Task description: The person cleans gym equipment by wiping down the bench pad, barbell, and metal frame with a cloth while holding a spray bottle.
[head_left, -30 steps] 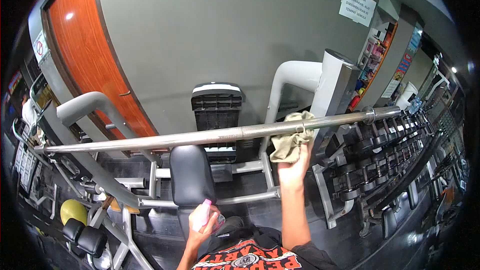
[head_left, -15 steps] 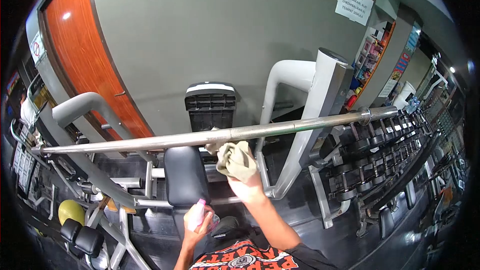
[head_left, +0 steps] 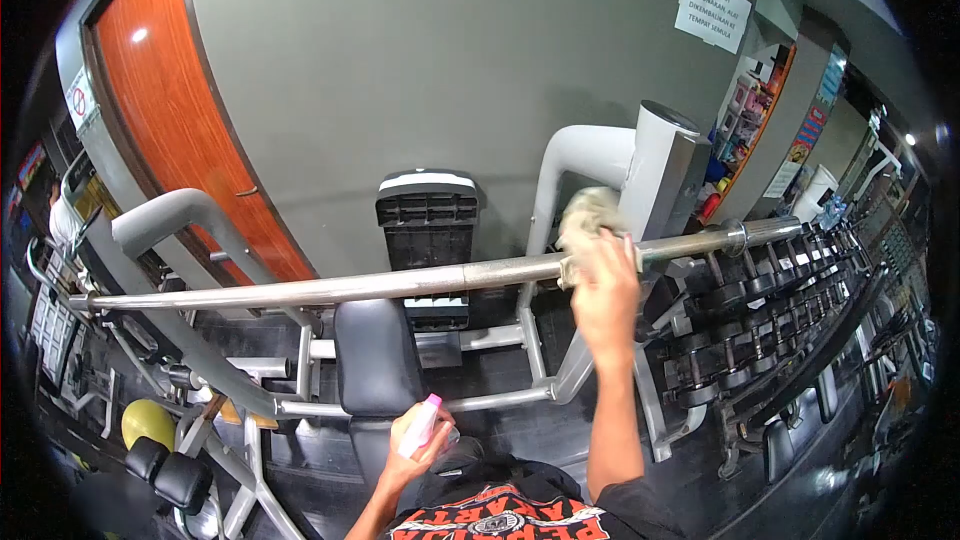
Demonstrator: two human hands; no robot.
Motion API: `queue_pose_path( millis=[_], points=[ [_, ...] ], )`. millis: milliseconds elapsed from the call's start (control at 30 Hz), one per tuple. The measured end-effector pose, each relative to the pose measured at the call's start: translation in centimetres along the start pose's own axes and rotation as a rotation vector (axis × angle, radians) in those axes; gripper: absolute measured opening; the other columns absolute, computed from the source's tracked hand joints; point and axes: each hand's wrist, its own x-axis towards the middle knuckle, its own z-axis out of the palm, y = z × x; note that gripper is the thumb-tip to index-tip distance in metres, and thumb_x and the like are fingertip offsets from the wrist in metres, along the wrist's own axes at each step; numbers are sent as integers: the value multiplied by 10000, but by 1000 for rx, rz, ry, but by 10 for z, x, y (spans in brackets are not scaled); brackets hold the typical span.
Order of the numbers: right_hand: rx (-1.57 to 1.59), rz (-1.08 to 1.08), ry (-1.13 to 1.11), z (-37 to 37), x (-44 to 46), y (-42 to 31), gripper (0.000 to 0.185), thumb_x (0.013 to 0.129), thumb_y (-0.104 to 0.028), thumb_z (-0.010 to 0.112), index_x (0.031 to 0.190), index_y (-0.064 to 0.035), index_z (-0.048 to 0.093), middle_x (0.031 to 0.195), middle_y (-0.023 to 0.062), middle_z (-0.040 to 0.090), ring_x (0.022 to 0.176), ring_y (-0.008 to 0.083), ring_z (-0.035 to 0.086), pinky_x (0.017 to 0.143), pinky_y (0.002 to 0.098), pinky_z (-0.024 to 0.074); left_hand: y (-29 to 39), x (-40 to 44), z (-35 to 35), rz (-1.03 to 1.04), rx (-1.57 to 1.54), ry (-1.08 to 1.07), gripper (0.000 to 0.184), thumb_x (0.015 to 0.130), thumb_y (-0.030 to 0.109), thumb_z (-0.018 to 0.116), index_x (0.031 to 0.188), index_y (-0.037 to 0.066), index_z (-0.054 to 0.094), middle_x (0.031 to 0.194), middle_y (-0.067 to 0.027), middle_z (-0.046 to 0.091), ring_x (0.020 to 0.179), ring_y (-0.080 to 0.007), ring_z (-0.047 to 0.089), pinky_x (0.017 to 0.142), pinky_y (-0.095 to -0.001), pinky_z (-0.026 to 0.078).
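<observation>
A long metal barbell [head_left: 400, 286] lies across the uprights of a bench press rack, sloping up toward the right. My right hand [head_left: 606, 295] presses a beige cloth [head_left: 590, 220] around the bar, right of its middle; hand and cloth are blurred by motion. Low in front of my body, my left hand [head_left: 415, 445] is wrapped round a small bottle with a pink cap [head_left: 424, 424]. Below the bar stands the black padded bench [head_left: 375, 355], just beyond the left hand.
Thick grey rack posts [head_left: 655, 175] stand at both sides. On the right is a rack of dumbbells [head_left: 760, 320]. A yellow-green ball [head_left: 147, 424] lies at the lower left. Behind are a grey wall [head_left: 430, 70] and an orange wooden door [head_left: 175, 110].
My right hand has slid the cloth along the bar to the right, from near the middle to close by the right post. My left hand, with the bottle, has shifted slightly right.
</observation>
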Motion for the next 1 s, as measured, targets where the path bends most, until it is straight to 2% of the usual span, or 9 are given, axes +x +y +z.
queue_pose_path(
  millis=[33,200,333,400,467,567,733,933,1000],
  points=[
    [-160,-107,-34,13,-1,-3,395,735,56,578,1092,-80,679,1072,124,650,1092,299,586,1012,437,417,-5,-1,0,29,15,0,89,855,8,652,928,-4,602,798,-76,643,586,-114,604,554,-264,484],
    [133,-224,-175,45,-23,-72,333,744,-18,591,1030,-143,709,1071,93,667,1133,255,585,1049,449,402,-4,-5,6,-27,-103,32,102,852,9,653,937,-9,598,792,-76,642,586,-113,604,560,-259,485],
    [203,-382,-211,56,-37,-101,279,802,-139,616,1069,-143,696,1141,81,646,1193,242,547,1081,455,370,-10,-4,7,54,27,77,82,845,11,651,913,-9,609,790,-74,642,620,-120,613,587,-259,488],
    [182,-368,-221,51,-36,-93,284,804,-143,614,1075,-146,696,1145,81,645,1194,243,546,1083,455,369,-14,-5,6,123,115,96,78,842,13,650,907,-11,613,788,-73,642,634,-123,618,596,-260,489],
    [156,-359,-256,41,-34,-83,308,801,-137,614,1099,-144,692,1141,92,641,1194,252,545,1085,460,369,-18,-9,5,-46,-38,109,91,837,26,657,908,-13,615,795,-81,643,645,-132,622,607,-265,492],
    [58,-295,-221,27,-36,-53,318,788,-136,632,1101,-140,693,1148,105,631,1192,270,543,1076,469,380,-21,-10,3,-45,-56,106,89,839,33,655,908,-9,619,795,-85,641,634,-138,620,601,-264,489],
    [-245,-201,-157,-24,-24,6,421,661,-61,709,1075,-140,707,1165,128,614,1178,290,549,1058,477,402,-24,-10,-6,-22,18,68,79,838,18,651,907,-5,622,794,-84,641,618,-135,619,588,-267,489],
    [-313,67,-41,-30,-22,37,347,775,-23,634,1107,-113,681,1185,120,627,1220,323,519,1100,495,328,-13,-8,-9,15,3,16,77,846,9,643,914,-9,612,798,-84,645,597,-120,613,570,-263,488],
    [-301,11,-28,-9,-26,16,304,783,-67,660,1083,-104,687,1184,130,630,1198,325,540,1069,495,375,-10,-9,-11,14,-13,3,76,850,9,640,916,-11,607,800,-84,648,595,-118,612,569,-260,488]
  ],
)
